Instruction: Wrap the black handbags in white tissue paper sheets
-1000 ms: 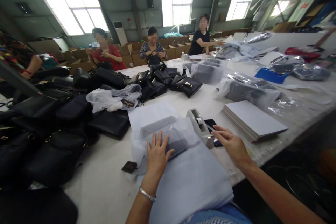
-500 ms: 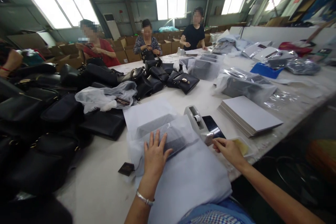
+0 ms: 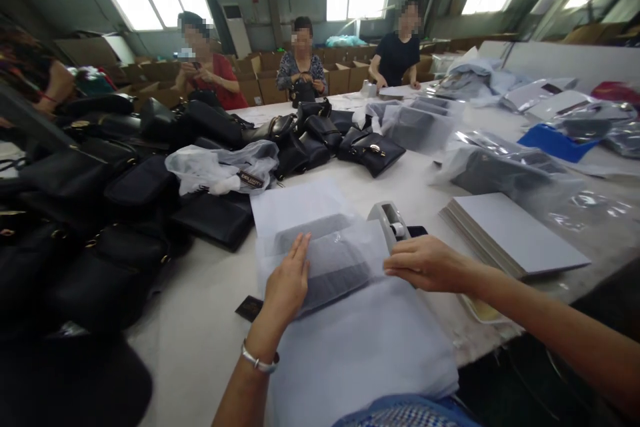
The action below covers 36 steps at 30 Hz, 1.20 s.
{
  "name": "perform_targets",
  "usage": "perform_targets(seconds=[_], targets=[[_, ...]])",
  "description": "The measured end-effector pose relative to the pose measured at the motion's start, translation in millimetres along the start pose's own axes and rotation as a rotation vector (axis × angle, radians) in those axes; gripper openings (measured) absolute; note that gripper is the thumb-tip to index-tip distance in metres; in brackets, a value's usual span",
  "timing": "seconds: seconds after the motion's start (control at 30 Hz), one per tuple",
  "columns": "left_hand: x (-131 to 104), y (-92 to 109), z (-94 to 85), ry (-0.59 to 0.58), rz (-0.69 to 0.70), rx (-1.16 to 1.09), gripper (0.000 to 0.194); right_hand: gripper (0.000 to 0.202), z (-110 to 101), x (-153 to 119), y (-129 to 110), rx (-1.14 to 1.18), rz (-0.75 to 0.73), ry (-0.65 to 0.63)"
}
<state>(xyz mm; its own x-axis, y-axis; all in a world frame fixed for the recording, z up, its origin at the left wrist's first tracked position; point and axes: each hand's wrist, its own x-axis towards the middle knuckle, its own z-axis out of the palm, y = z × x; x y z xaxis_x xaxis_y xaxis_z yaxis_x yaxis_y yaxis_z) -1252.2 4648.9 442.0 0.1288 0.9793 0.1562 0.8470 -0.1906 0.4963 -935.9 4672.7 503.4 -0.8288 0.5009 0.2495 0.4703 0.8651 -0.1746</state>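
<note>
Left hand point(image 3: 286, 285) lay flat, fingers straight, grip wide, on wrapped dark bag point(image 3: 330, 265) in thin white paper point(image 3: 360, 340) on desk point(image 3: 200, 320). Right hand point(image 3: 425, 263) pinched paper's right edge (grip narrow). Tape holder point(image 3: 390, 220) just behind. Card stack point(image 3: 515, 233) to right. Black bags point(image 3: 125, 213) piled left. Three people sat far back.

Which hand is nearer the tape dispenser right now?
Right. The right hand sits just in front of the tape dispenser, nearly touching; the left hand rests on the wrapped bag, farther left.
</note>
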Motion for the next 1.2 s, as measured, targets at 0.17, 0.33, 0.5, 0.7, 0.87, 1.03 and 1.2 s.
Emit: perform_targets(seconds=[0.17,0.33,0.5,0.7,0.87,1.03,1.2], targets=[[8.0,-16.5,-5.1,0.010,0.004,-0.043,0.071,0.027,8.2,106.9,1.4,0.134,-0.239,-0.195],[12.0,-31.4,-2.7,0.039,0.026,-0.179,0.074,0.027,37.6,188.2,15.2,-0.054,-0.341,-0.374],[12.8,-42.5,2.5,0.082,0.058,-0.332,0.083,0.028,53.7,227.4,16.3,-0.261,-0.364,-0.550],[14.2,-46.9,6.3,0.107,0.070,-0.373,0.083,0.037,54.9,245.3,4.7,-0.402,-0.329,-0.644],[13.7,-45.6,4.6,0.106,0.029,-0.383,0.082,0.040,55.2,249.6,1.6,-0.420,-0.289,-0.645],[12.7,-43.0,3.5,0.101,0.013,-0.415,0.083,0.063,49.1,253.1,6.1,-0.459,-0.221,-0.580],[13.4,-40.9,1.3,0.086,0.039,-0.358,0.082,0.062,41.6,250.7,38.1,-0.340,-0.100,-0.498]])
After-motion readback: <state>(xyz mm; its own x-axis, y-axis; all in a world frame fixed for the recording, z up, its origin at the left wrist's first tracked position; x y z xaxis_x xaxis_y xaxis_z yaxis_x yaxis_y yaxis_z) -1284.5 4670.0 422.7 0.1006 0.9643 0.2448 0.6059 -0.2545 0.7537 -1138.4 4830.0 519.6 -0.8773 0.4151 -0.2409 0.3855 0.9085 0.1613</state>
